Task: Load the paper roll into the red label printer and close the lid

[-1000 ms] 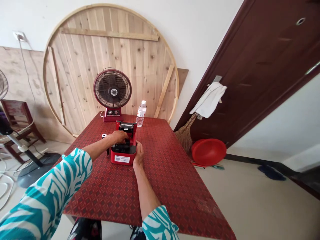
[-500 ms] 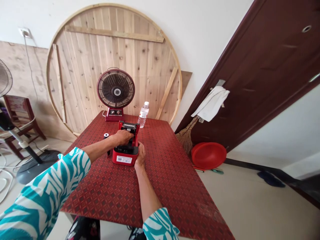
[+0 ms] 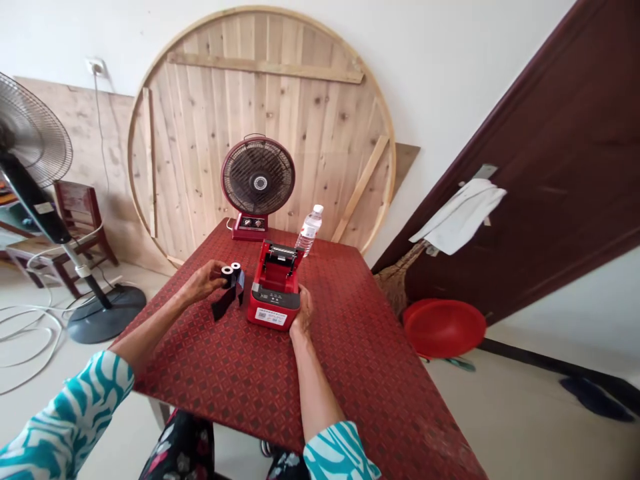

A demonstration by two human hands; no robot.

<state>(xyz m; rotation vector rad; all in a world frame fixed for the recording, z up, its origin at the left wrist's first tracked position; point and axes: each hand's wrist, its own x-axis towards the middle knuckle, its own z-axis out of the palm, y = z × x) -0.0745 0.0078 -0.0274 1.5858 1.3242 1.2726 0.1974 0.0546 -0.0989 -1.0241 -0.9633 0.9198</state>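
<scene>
A small red label printer (image 3: pixel 274 315) with a black front panel stands on the table, its lid tipped up and its inside bay showing. My right hand (image 3: pixel 303 315) is curled against the printer's right side, gripping it, with its fingertips partly hidden. To the left of the printer, my left hand (image 3: pixel 204 281) has its fingers closed on a roll of black ribbon (image 3: pixel 227 275) with a white core. A second black ribbon roll (image 3: pixel 236 267) stands right beside it. Loose black ribbon (image 3: pixel 224 305) trails from the rolls toward me across the tabletop.
The red patterned table (image 3: pixel 350 373) holds a small red fan (image 3: pixel 259 183) and a water bottle (image 3: pixel 310 230) at the back. A standing fan (image 3: pixel 103 307) and chair are left. A red basin (image 3: pixel 444 327) and broom (image 3: pixel 395 280) are right, by the door.
My left hand has left the printer's bay and moved left with a ribbon roll, beside the other roll. My right hand stays on the printer. The view has turned slightly left.
</scene>
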